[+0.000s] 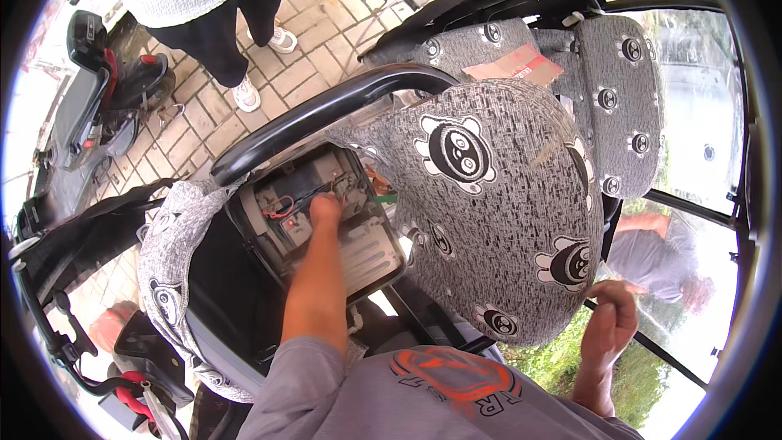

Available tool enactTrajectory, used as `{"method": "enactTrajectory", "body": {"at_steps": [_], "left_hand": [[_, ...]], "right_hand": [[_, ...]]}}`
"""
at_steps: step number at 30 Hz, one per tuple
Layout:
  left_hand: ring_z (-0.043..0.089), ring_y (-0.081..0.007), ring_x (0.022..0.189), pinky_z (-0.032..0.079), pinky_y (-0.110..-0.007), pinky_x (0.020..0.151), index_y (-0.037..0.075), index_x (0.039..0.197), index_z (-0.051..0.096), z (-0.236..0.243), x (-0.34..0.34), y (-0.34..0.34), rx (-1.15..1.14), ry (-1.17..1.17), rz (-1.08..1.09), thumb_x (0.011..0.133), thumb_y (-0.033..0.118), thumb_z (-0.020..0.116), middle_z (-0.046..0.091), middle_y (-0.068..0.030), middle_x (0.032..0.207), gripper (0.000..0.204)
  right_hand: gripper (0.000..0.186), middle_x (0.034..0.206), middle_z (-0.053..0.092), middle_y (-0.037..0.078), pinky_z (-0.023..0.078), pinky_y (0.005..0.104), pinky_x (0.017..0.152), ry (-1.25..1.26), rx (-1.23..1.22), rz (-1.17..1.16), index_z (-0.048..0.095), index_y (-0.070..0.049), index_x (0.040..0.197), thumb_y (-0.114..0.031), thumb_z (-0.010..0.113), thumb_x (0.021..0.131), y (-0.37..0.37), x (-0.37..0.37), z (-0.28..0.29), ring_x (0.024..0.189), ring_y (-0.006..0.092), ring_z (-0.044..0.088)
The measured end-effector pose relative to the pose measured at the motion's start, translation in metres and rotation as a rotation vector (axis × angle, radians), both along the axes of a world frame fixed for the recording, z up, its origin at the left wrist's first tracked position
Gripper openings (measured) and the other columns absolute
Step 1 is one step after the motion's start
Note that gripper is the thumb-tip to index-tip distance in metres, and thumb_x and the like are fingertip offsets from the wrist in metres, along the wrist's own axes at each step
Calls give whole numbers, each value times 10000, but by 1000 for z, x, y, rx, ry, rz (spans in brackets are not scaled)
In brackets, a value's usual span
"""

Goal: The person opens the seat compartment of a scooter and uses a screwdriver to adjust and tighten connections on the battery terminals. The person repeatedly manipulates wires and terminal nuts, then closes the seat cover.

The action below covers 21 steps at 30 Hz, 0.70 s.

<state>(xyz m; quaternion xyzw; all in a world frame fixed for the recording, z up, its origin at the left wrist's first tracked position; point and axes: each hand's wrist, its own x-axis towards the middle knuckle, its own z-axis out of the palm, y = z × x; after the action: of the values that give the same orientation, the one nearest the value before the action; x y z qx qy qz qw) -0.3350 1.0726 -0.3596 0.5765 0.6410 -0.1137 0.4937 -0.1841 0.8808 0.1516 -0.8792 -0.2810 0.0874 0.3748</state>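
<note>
We have strong daylight, brightest toward three o'clock, where the clear window washes out to white; the rim at nine o'clock burns out too. At eleven o'clock the paving looks pale. Toward nine, the open compartment is dimmer, its small parts hard for us to make out. We find the patterned seat crisp. Edges bow near the blue-violet-fringed rim; the corners are black.
</note>
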Motion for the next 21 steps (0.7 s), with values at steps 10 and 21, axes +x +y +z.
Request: {"method": "enactTrajectory", "body": {"at_steps": [10, 21], "left_hand": [[579, -387, 1017, 455, -450, 855, 11, 980, 654, 6, 10, 21, -222, 39, -111, 862, 330, 480, 611, -247, 1048, 382], [588, -388, 947, 458, -476, 820, 67, 929, 656, 22, -24, -39, -77, -96, 63, 890, 368, 429, 638, -163, 1010, 379]], "right_hand": [[159, 893, 620, 122, 476, 325, 770, 655, -138, 377, 624, 24, 944, -65, 616, 812, 82, -77, -96, 865, 224, 604], [215, 911, 600, 111, 484, 302, 725, 772, -366, 350, 619, 6, 985, -155, 610, 844, 66, -90, -171, 837, 209, 604]]}}
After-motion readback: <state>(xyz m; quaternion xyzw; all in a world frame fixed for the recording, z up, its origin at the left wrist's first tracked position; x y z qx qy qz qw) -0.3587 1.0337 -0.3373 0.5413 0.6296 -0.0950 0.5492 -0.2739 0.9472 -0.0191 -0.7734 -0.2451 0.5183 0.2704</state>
